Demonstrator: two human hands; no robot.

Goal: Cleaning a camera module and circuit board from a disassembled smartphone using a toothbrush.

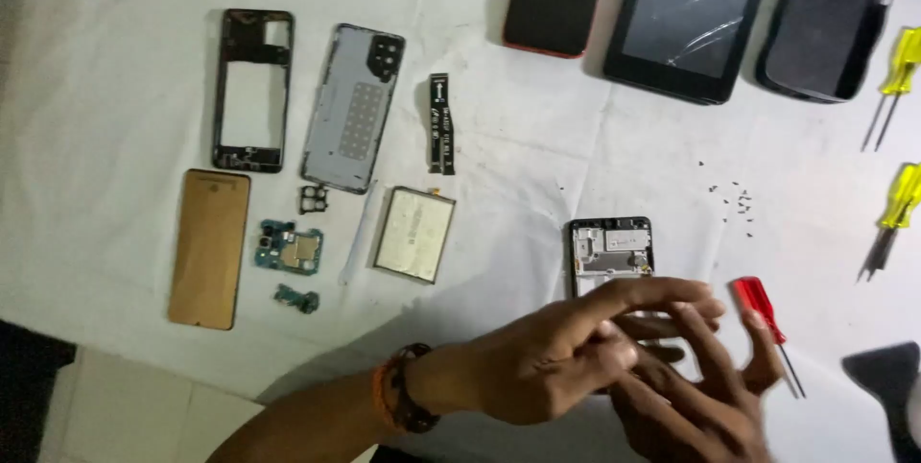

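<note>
While both hands (614, 357) pinch the opened phone (611, 254), a white-labelled battery (414, 234) lies left.

Two bare hands, the left hand (566, 353) and the right hand (700, 396), seen from above at the bottom of the head view. No gloves, no rings to be made out. Bare left forearm (307, 420), no sleeve in view. On the left wrist a dark band (408, 391) with a knot or bead at its upper edge, and just beside it, toward the elbow, a thin orange thread (380, 396). Right wrist out of view below the picture's edge. Short fingernails, as far as the blur allows.
</note>
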